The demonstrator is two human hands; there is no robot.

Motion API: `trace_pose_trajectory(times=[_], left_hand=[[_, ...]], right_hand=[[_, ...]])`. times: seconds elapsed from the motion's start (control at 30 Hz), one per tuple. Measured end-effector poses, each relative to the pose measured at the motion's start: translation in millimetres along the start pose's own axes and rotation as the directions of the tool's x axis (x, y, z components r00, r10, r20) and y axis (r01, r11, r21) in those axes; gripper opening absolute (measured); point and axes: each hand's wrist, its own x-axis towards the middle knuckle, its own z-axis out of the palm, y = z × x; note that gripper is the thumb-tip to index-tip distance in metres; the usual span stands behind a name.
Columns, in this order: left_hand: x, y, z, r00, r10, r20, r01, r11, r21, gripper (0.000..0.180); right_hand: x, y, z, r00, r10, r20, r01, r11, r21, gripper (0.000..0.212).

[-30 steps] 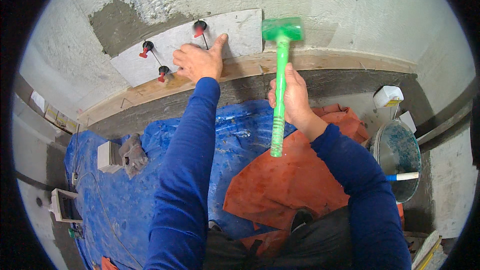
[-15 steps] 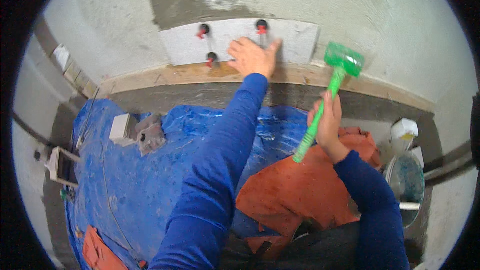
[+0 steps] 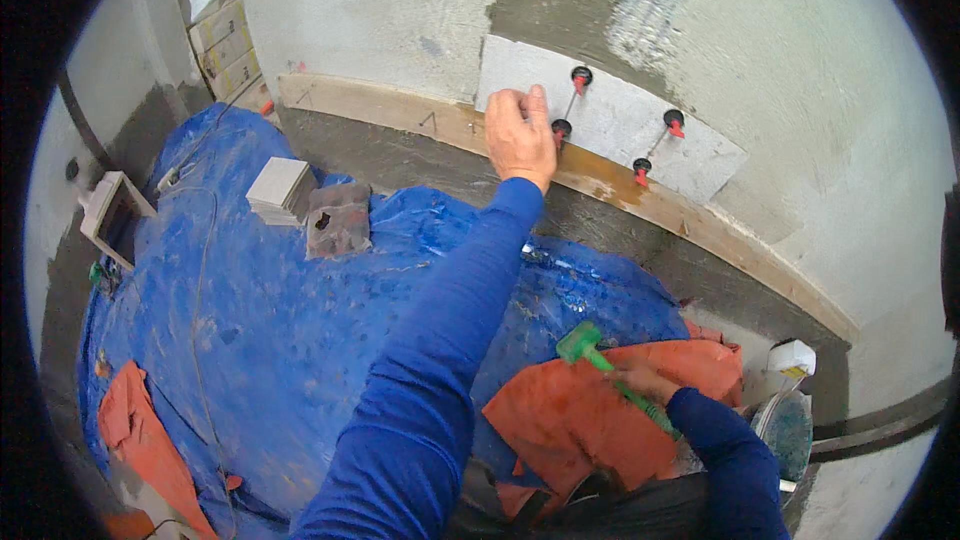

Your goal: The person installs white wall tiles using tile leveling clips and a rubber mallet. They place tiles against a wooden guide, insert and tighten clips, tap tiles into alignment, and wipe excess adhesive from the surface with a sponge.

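A long pale grey tile point(image 3: 620, 115) sits flat against the wall, its lower edge along a wooden batten point(image 3: 400, 112). Two pairs of black round cups with red levers point(image 3: 673, 124), each pair joined by a thin rod, are stuck to its face. At the tile's left end is my left hand point(image 3: 520, 138), fingers curled in and thumb upright; its fingertips are hidden. Whether it touches the tile I cannot tell. Low on the right, my right hand point(image 3: 643, 380) grips the handle of a green mallet point(image 3: 580, 340) over an orange cloth point(image 3: 560, 420).
Blue tarpaulin point(image 3: 280, 340) covers the floor. On it are a stack of tiles point(image 3: 278, 185), a greyish plastic bag point(image 3: 338, 220) and a cable point(image 3: 203, 300). A bucket point(image 3: 785, 430) stands at the right. Boxes point(image 3: 228, 45) are piled far left.
My right hand has lowered the mallet from near the wall to above the orange cloth. My left hand has gone from spread on the tile's middle to curled at its left end. The view has turned.
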Motion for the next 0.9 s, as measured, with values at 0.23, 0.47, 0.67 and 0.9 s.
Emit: trace_pose_trajectory(times=[0.23, 0.47, 0.67, 0.9], left_hand=[[23.2, -80.9, -22.6, 0.97, -0.241, -0.038, 0.244, 0.957, 0.154, 0.02], [50.0, -104.2, -6.5, 0.978, -0.21, 0.01, 0.209, 0.976, 0.052, 0.033], [55.1, -95.7, -2.6, 0.963, -0.242, 0.114, 0.251, 0.965, -0.073, 0.03], [59.8, -100.3, -6.4, 0.965, -0.232, 0.121, 0.247, 0.96, -0.128, 0.034]], right_hand=[[8.7, -26.4, -11.0, 0.996, 0.035, 0.084, 0.06, 0.442, -0.895, 0.034], [-11.7, -136.8, -127.2, 0.096, -0.686, -0.721, -0.045, 0.721, -0.692, 0.033], [-17.0, -185.5, -185.0, 0.059, -0.328, -0.943, 0.351, 0.891, -0.288, 0.07], [-7.5, -199.4, -182.6, 0.275, -0.329, -0.904, 0.519, 0.842, -0.148, 0.088]])
